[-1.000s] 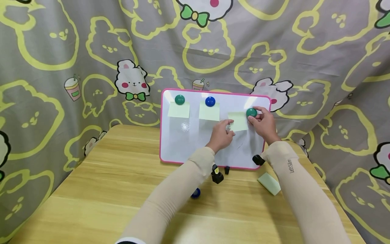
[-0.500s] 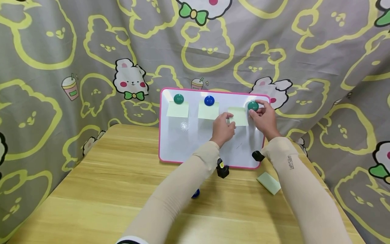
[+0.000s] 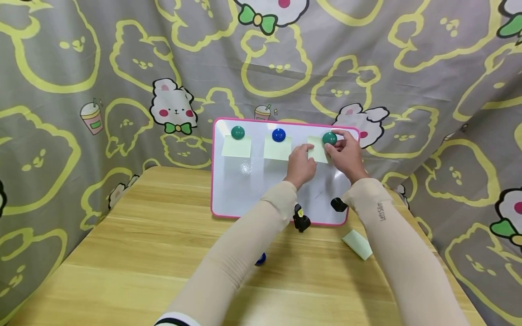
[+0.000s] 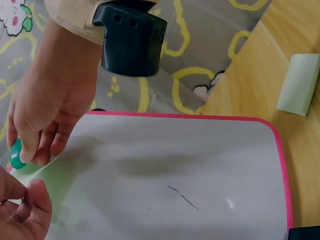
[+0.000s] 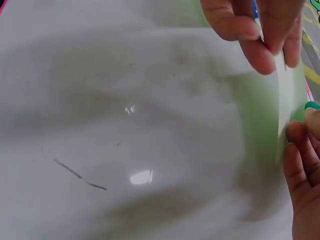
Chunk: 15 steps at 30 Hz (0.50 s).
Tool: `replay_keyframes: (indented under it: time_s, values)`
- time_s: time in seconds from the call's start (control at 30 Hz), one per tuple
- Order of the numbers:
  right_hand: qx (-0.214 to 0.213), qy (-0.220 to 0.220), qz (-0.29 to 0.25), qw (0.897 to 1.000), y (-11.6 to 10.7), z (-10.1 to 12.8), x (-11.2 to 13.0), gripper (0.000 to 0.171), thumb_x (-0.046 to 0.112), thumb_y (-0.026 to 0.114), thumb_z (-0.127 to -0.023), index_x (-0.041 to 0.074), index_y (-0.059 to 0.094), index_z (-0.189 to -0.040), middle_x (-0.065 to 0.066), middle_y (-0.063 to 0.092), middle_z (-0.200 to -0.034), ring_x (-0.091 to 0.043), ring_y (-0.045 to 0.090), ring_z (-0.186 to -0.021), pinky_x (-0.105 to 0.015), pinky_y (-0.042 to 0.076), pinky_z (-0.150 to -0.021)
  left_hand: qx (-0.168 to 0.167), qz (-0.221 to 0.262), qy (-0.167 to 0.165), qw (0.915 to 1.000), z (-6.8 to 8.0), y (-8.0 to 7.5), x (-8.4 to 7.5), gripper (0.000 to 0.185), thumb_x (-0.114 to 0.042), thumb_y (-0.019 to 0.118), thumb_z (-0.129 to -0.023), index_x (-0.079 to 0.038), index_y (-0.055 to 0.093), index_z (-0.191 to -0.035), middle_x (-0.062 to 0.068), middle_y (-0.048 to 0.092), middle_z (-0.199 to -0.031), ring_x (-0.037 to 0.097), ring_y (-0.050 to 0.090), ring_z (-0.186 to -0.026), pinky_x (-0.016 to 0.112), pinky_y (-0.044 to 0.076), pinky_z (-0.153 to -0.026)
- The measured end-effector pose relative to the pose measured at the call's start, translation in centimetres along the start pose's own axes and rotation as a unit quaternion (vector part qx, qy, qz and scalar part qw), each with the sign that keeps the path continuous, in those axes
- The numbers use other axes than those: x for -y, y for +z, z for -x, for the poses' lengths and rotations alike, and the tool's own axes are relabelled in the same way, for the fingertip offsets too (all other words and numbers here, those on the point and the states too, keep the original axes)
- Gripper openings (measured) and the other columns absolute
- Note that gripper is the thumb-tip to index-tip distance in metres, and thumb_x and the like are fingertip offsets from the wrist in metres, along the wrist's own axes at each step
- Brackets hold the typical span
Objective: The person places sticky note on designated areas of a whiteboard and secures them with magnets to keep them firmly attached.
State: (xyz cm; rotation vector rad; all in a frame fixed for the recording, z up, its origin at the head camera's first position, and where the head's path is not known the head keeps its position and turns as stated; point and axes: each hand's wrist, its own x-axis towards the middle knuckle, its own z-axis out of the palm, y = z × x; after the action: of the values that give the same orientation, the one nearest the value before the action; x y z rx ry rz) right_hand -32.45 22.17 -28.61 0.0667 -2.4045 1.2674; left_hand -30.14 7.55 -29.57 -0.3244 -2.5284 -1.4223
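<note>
My left hand (image 3: 301,167) pinches the left edge of a pale green sticky note (image 3: 317,153) near the right end of a pink-rimmed whiteboard (image 3: 253,194). Between thumb and fingers, my right hand (image 3: 347,156) holds a round green magnet (image 3: 329,138), which overlaps the note's upper right part in the head view. Seen from the right wrist, the note (image 5: 286,95) stands nearly edge-on close over the board. Left of it, a second green magnet (image 3: 238,132) and a blue magnet (image 3: 279,135) sit at the tops of two more notes (image 3: 236,147).
The board leans upright on a wooden table (image 3: 155,235), before a patterned curtain (image 3: 220,54). A pad of sticky notes (image 3: 357,244) lies right of the board's foot. Another blue magnet (image 3: 261,259) is partly hidden by the left sleeve (image 3: 232,258).
Both hands have moved up the board, raising the sticky note level with the other two. The green magnet has shifted up, then left over the note's upper part.
</note>
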Motion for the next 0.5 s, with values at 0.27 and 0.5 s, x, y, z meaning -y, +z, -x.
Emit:
replay_keyframes:
  time_s: [0.27, 0.5]
  values:
    - [0.006, -0.016, 0.013, 1.0, 0.7, -0.4, 0.6, 0.048, 0.024, 0.065, -0.093, 0.012, 0.05, -0.137, -0.013, 0.058, -0.097, -0.021, 0.053, -0.086, -0.025, 0.048, -0.074, 0.005, 0.0, -0.018, 0.9998, 0.2, 0.1, -0.2, 0.043, -0.008, 0.058, -0.095, -0.01, 0.051, -0.138, 0.006, 0.052, -0.134, 0.017, 0.048, -0.119, 0.026, 0.04, -0.102]
    - [0.012, -0.022, 0.02, 0.999, 1.1, -0.6, 1.0, 0.046, 0.021, 0.064, -0.094, 0.011, 0.05, -0.137, -0.015, 0.059, -0.098, -0.022, 0.052, -0.085, -0.028, 0.047, -0.072, 0.007, 0.009, -0.026, 0.9996, 0.2, 0.1, -0.2, 0.047, -0.009, 0.06, -0.091, -0.008, 0.052, -0.137, 0.008, 0.052, -0.133, 0.017, 0.049, -0.112, 0.027, 0.044, -0.097]
